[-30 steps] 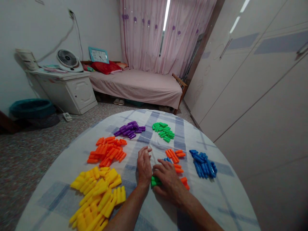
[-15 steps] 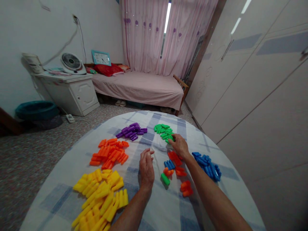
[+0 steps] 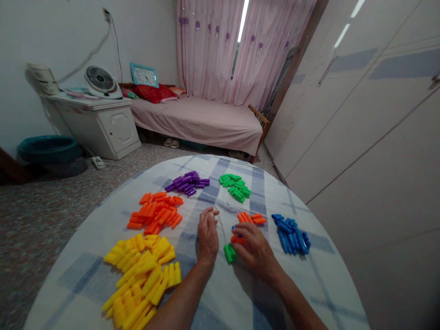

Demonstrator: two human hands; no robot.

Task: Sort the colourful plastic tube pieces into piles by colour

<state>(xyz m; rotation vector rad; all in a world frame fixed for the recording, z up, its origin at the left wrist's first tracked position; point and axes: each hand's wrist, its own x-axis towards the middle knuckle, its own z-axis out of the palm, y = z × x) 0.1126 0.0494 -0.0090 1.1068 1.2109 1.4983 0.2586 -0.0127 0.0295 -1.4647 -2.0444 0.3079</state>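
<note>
My left hand (image 3: 207, 234) lies flat on the checked tablecloth (image 3: 220, 298), fingers stretched forward and holding nothing. Just to its right, my right hand (image 3: 253, 248) bends its fingers down over a small mixed heap of orange and blue plastic pieces (image 3: 238, 238). What its fingertips grip is hidden. A green piece (image 3: 229, 253) lies between the two wrists. Sorted heaps ring the hands: yellow (image 3: 142, 275), orange (image 3: 155, 215), purple (image 3: 187, 182), green (image 3: 237, 187), blue (image 3: 290, 233), and a few orange pieces (image 3: 251, 217).
The round table's edge curves close on the right, near white wardrobe doors (image 3: 360, 119). Beyond it are a pink-covered bed (image 3: 202, 121), a white cabinet (image 3: 99, 121) with a fan, and a teal basin (image 3: 48, 149) on the speckled floor.
My right hand reached out to the far green heap, then drew back to the mixed pieces near my left hand. The left hand stayed in place.
</note>
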